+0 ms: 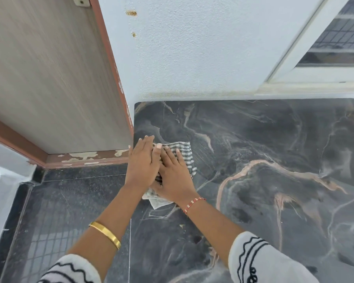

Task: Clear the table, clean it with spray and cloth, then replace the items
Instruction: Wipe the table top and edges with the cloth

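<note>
The desk (pixel 253 160) has a dark marble-patterned top with pale and pinkish veins and rounded far corners. A checked cloth (pixel 178 152) lies flat on it near its far left edge, pressed under the left grip (pixel 143 160) and right grip (pixel 174 172), its pale edge showing just behind the right grip.

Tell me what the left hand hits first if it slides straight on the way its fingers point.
Probably the wall behind the table; the left hand points that way along the left edge, with only bare tabletop ahead.
</note>
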Action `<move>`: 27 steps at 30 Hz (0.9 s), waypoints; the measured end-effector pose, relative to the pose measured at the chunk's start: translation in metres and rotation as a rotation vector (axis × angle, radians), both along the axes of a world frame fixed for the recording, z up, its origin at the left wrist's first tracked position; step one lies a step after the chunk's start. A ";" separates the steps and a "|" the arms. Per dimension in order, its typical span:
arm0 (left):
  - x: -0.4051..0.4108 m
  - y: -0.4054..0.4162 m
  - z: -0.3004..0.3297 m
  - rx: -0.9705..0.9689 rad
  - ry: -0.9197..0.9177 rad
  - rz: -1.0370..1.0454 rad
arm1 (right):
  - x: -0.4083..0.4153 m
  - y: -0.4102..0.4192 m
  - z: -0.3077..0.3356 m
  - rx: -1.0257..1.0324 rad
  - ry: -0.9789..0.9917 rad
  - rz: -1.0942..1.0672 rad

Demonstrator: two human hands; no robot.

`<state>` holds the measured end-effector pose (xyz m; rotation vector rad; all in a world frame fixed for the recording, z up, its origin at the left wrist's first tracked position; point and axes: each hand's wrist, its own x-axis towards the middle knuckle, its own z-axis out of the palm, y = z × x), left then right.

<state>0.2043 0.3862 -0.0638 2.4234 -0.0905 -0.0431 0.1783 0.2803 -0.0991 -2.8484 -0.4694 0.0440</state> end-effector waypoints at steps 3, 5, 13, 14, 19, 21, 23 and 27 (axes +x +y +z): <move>-0.012 -0.015 0.001 0.027 -0.008 0.003 | -0.002 -0.028 0.000 0.001 -0.014 -0.016; -0.021 -0.022 0.001 0.036 -0.031 -0.001 | -0.001 -0.051 -0.001 -0.015 -0.012 -0.056; -0.066 -0.072 0.005 0.016 0.019 0.001 | -0.031 -0.163 0.000 -0.097 0.026 -0.301; -0.070 -0.078 0.004 0.013 0.020 -0.015 | -0.035 -0.168 0.001 -0.102 0.032 -0.329; -0.091 -0.088 0.001 0.012 0.026 -0.083 | -0.063 -0.168 -0.002 -0.123 0.056 -0.524; -0.093 -0.078 0.001 0.012 0.026 -0.094 | -0.075 -0.155 -0.003 -0.114 0.038 -0.647; -0.093 -0.063 0.000 0.031 0.027 -0.101 | -0.087 -0.134 -0.002 -0.091 0.043 -0.781; -0.090 -0.024 -0.001 0.057 0.028 -0.101 | -0.101 -0.069 -0.003 -0.111 0.075 -0.856</move>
